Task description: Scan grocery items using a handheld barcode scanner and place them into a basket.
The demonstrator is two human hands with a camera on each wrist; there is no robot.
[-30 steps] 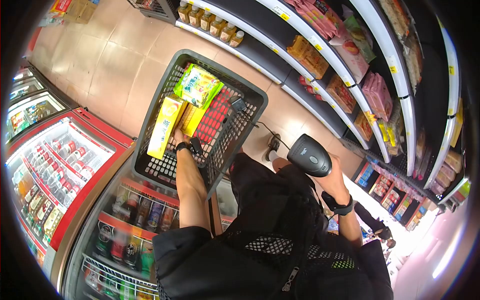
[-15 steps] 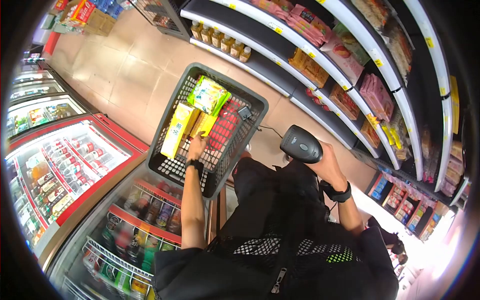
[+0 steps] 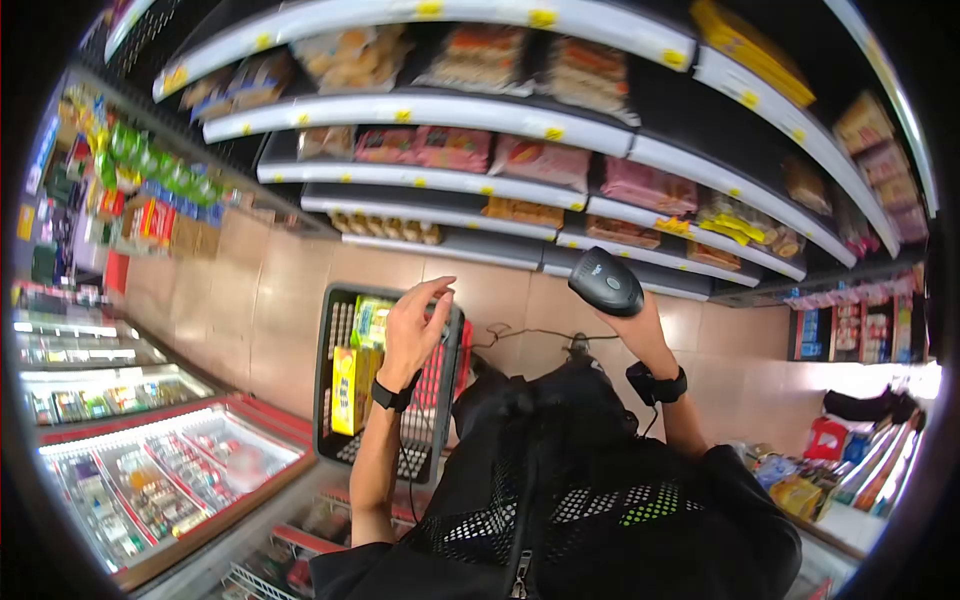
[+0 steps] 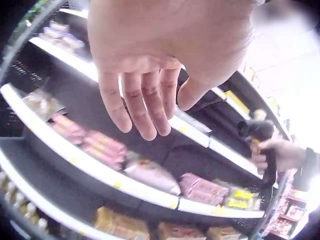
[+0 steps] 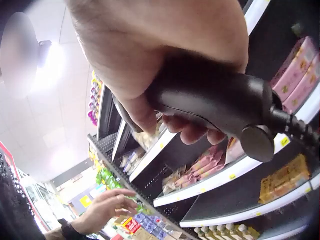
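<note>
My right hand [image 3: 640,322] grips a black barcode scanner [image 3: 606,282] by its handle, in front of the shelves. The fingers wrap round the scanner handle [image 5: 210,102] in the right wrist view, and a coiled cable leaves its end. My left hand [image 3: 414,332] is raised over the grey shopping basket [image 3: 322,400], holding nothing. In the left wrist view its fingers [image 4: 132,95] extend loosely, the thumb apart. Inside the basket stand a long yellow box [image 3: 346,390] and a green-and-yellow packet [image 3: 370,320], partly covered by the left hand in the head view.
Dark shelves [image 3: 380,185] with white price rails hold pink packets [image 3: 450,148], bagged breads and bottles [image 3: 385,228]. Glass-topped freezers [image 3: 170,480] line the left side. A thin cable [image 3: 540,332] runs over the tiled floor by my legs.
My left hand has come up out of the basket, away from the goods in it. The head view has swung toward the shelves. The right hand keeps hold of the barcode scanner.
</note>
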